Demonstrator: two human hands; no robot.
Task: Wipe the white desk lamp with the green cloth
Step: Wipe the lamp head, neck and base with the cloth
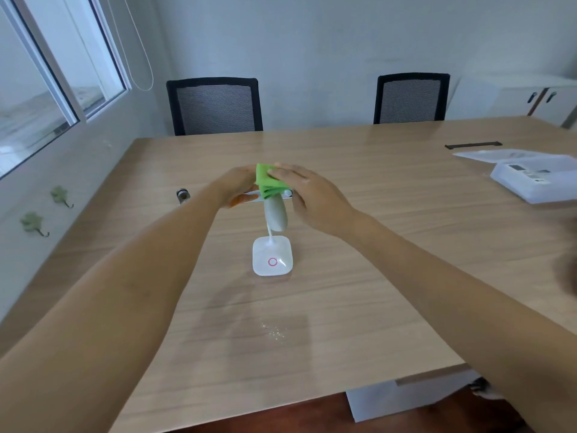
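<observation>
A white desk lamp (272, 257) stands in the middle of the wooden table, its square base showing a red ring and a thin neck rising to the head. The green cloth (268, 183) is draped over the lamp head. My left hand (234, 188) grips the left end of the lamp head from the side. My right hand (307, 195) lies on the cloth from the right, fingers pressing it onto the head. Most of the lamp head is hidden by cloth and hands.
Two black mesh chairs (215, 105) stand at the table's far edge. A white box (541, 180) and papers lie at the right. A small metal object (182, 195) sits left of the lamp. A window and wall run along the left side.
</observation>
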